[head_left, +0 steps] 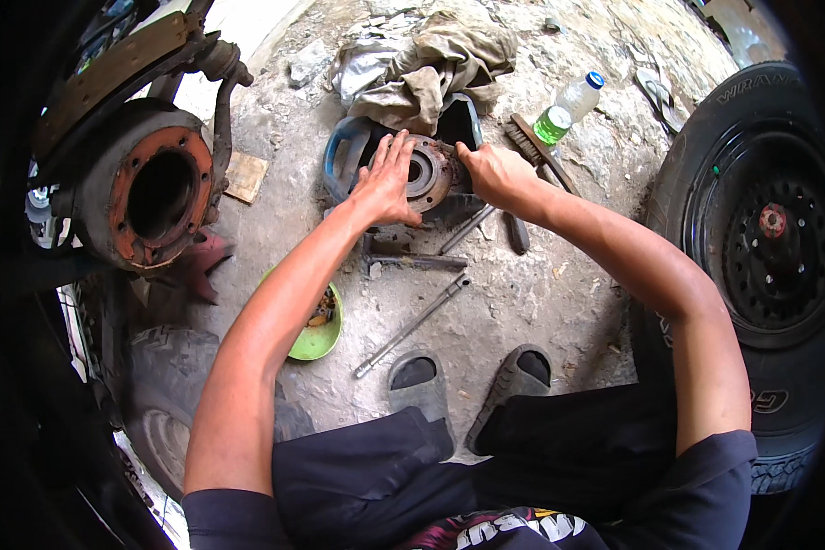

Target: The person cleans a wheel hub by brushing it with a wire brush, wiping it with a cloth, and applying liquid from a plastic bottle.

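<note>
A round, rusty metal wheel hub [440, 183] with bolt holes and a central bore rests on a cut-open blue-and-black plastic container [339, 151]. My left hand [387, 188] spans its left side, fingers stretched toward the top rim and thumb at the lower edge, holding it. My right hand [500, 174] is closed at the hub's upper right. A short dark edge shows at its fingertips, but what it grips is mostly hidden. Crumpled grey-brown cloth [431, 69] lies just beyond the container.
A wheel with tyre [770, 220] stands at right; an axle end with an orange-red flange [119, 197] is at left. Around me are a socket wrench [412, 325], a metal bar [417, 262], a green bowl [316, 344] of small parts, a wire brush [527, 139] and a bottle [568, 105].
</note>
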`<state>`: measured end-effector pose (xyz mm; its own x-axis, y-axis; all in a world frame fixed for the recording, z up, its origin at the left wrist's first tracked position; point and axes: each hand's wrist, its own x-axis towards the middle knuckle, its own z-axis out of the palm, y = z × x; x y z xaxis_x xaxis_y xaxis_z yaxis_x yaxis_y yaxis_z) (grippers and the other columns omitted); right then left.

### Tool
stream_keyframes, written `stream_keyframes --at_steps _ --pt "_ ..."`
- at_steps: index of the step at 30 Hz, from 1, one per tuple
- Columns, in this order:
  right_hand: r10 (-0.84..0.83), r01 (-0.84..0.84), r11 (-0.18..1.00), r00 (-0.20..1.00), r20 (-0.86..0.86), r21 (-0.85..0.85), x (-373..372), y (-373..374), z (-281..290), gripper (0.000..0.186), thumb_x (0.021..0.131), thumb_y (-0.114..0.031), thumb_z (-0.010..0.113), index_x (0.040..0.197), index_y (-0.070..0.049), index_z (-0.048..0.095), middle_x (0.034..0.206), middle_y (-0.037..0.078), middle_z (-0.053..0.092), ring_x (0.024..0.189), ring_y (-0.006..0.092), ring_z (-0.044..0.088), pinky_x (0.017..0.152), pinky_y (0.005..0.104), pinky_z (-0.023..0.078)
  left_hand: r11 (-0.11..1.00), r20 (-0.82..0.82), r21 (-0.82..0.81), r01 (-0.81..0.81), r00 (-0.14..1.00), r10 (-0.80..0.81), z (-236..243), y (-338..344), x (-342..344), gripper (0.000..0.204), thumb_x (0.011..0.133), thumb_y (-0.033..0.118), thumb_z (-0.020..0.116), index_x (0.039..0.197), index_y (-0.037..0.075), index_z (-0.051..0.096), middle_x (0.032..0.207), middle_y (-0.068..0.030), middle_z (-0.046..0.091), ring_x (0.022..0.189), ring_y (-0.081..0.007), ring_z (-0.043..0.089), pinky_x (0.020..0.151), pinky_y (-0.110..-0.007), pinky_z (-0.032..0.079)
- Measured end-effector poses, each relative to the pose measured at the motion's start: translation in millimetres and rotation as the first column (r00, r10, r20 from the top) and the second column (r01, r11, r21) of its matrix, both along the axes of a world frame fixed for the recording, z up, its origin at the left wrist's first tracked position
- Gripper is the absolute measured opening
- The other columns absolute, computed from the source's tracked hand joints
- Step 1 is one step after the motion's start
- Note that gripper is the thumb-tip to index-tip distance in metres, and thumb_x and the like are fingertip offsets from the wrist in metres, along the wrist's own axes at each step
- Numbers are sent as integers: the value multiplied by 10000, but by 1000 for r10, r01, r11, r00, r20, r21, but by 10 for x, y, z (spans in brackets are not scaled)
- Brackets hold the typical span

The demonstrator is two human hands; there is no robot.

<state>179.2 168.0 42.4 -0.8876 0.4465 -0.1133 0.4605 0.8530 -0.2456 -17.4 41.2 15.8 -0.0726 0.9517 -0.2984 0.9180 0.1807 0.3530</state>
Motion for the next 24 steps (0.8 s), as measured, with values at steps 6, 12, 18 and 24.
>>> stream_keyframes --at_steps 6,12,18,24 --pt "33 -32 999 999 -28 27 264 -203 92 275 960 -58 465 1164 86 580 691 210 672 611 370 693 501 465 547 998 7 57 10 1000 -10 -18 -58 -9 1376 510 350 961 1572 50 139 1670 -134 47 1544 -374 46 1086 -743 326" --pt "-23 20 998 999 -44 -64 -13 -23 79 350 894 -43 510 1226 -2 617 752 243 675 690 423 693 574 511 547 999 23 49 18 1000 -19 -33 -14 -9 1371 503 323 967 1569 75 141 1671 -123 46 1544 -372 44 1085 -753 318" --pt "-5 5 999 1000 -9 -43 109 -149 139 156 910 -61 516 914 60 615 712 226 683 676 385 715 560 452 576 999 21 -25 22 1000 -21 77 -11 -36 1363 515 328 965 1572 116 131 1676 -105 39 1545 -368 36 1097 -751 310" --pt "16 -17 1000 999 -39 -20 -41 -38 65 229 970 -88 487 1089 56 618 690 229 664 631 404 690 524 495 545 998 4 29 50 999 -50 3 -3 -39 1377 499 326 968 1573 124 131 1678 -96 45 1547 -364 29 1114 -739 303"
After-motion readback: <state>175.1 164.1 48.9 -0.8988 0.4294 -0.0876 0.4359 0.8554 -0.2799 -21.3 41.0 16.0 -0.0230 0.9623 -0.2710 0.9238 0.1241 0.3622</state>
